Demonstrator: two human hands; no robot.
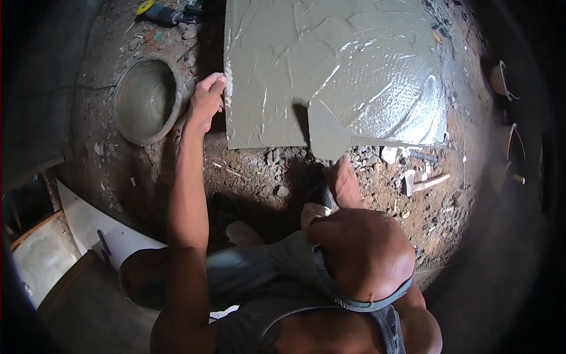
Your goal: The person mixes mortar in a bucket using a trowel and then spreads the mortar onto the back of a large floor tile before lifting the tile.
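A wide rectangular panel [277, 65] lies in front of me, its top coated in wet grey cement paste with ridges and glossy streaks. My right hand [348, 184] is closed on the handle of a trowel [327, 131], partly hidden by my raised knee. The trowel's flat, cement-smeared blade rests over the panel's near edge. My left hand [207, 99] is closed, fingers curled, against the panel's left edge; whatever it holds is hidden. Just left of it stands a round bucket [147, 101], its inner wall coated in grey paste.
Rubble and loose stones [283, 191] cover the dirt floor. A hatchet [425, 183] with a wooden handle lies right of the trowel. A power tool with a yellow disc [158, 13] lies at the far left. Several containers, one a pail [500, 81], stand at the right.
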